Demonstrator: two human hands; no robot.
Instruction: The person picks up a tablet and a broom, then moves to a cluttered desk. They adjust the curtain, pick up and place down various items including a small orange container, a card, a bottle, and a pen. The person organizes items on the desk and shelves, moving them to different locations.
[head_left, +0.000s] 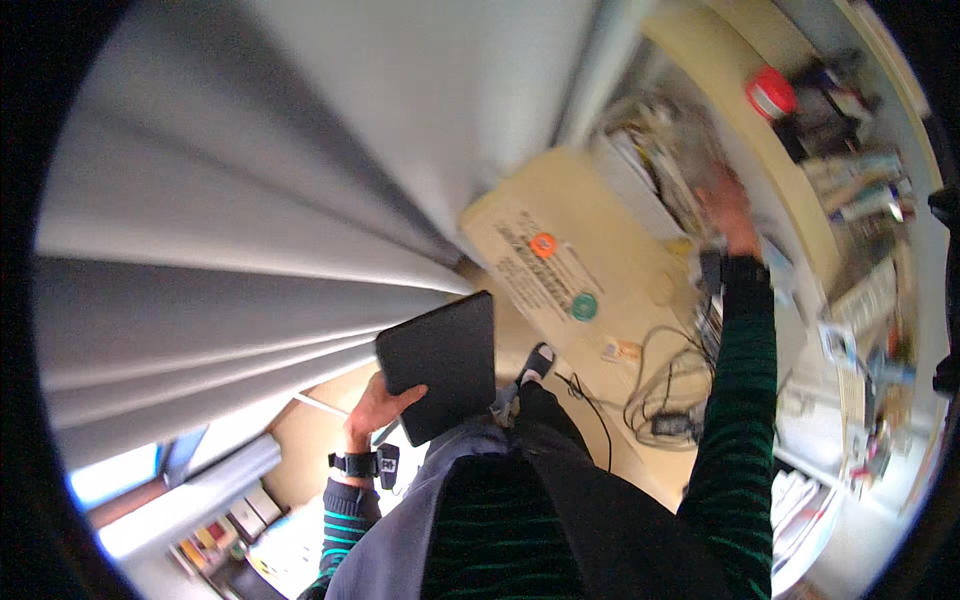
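My left hand (379, 405) grips a thin black rectangular object (446, 360), perhaps a folder or a tablet, with the thumb lying across its upper face. It is held low, beside my thigh. My right hand (727, 210), blurred, reaches out to the far right. It is over or against a row of upright papers or files (652, 176) in a pale holder (626, 169). Blur hides whether its fingers grip anything. Dark bands sit on both wrists.
Under my right arm is a tan surface (517, 225) with round stickers and printed writing. Looped black cables (637, 382) and a power adapter (671, 424) lie on it. A red-and-white round container (771, 94) stands on a cluttered shelf at right. Grey curtains (225, 300) hang at left.
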